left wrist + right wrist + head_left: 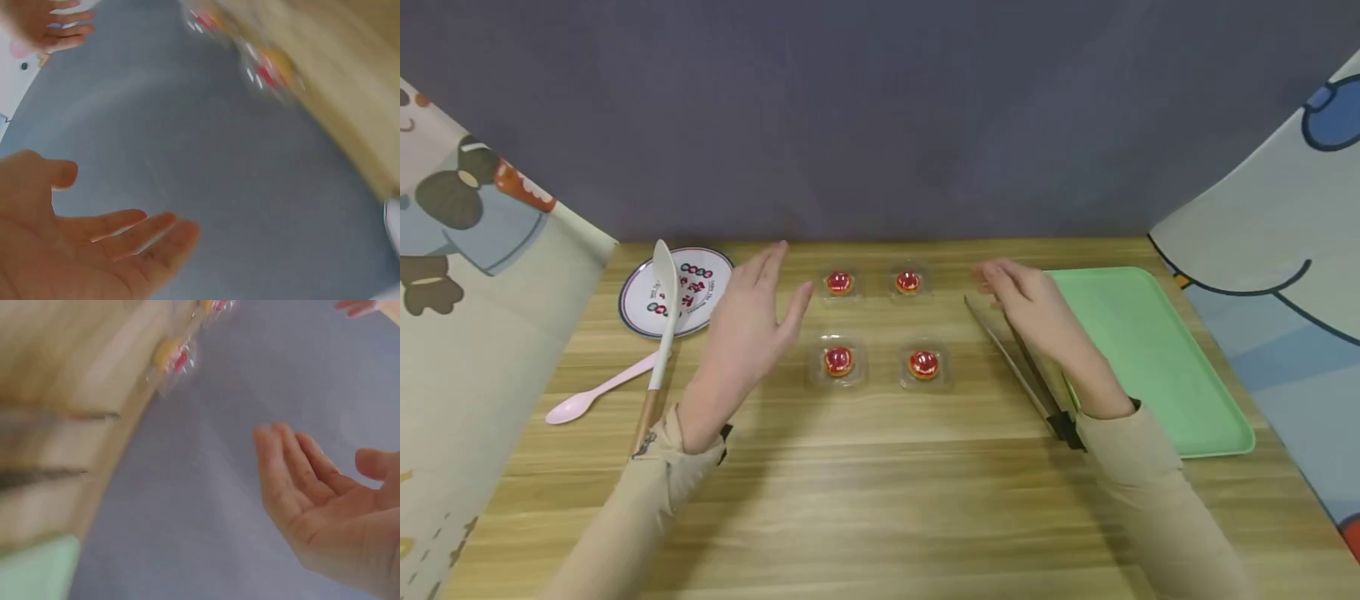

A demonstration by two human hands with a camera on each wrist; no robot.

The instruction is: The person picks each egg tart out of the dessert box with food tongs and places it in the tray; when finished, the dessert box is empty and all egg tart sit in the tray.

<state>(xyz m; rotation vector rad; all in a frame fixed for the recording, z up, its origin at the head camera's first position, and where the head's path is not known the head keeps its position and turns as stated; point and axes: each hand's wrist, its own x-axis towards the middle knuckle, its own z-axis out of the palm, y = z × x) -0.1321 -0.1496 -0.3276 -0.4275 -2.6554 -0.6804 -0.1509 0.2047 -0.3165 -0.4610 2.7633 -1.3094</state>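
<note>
My left hand (748, 333) is held over the table beside the plate, thumb spread from straight fingers, with nothing in it. In the left wrist view the same hand (106, 244) shows its bare palm. On the other side my right hand (1037, 312) hovers above a pair of tongs (1011, 358), its fingers slightly bent and holding nothing. Between the hands lie several small red-topped tarts, such as the front left tart (838, 362) and the back right tart (907, 282), each in a clear plastic holder. The right wrist view shows the right hand's palm (331, 506) empty.
A light green tray (1157, 367) lies at the right. At the left, a long-handled white spoon (666, 308) with a wooden grip rests across a printed plate (700, 312) and a pink spoon (587, 402). A grey wall (880, 125) rises behind the table.
</note>
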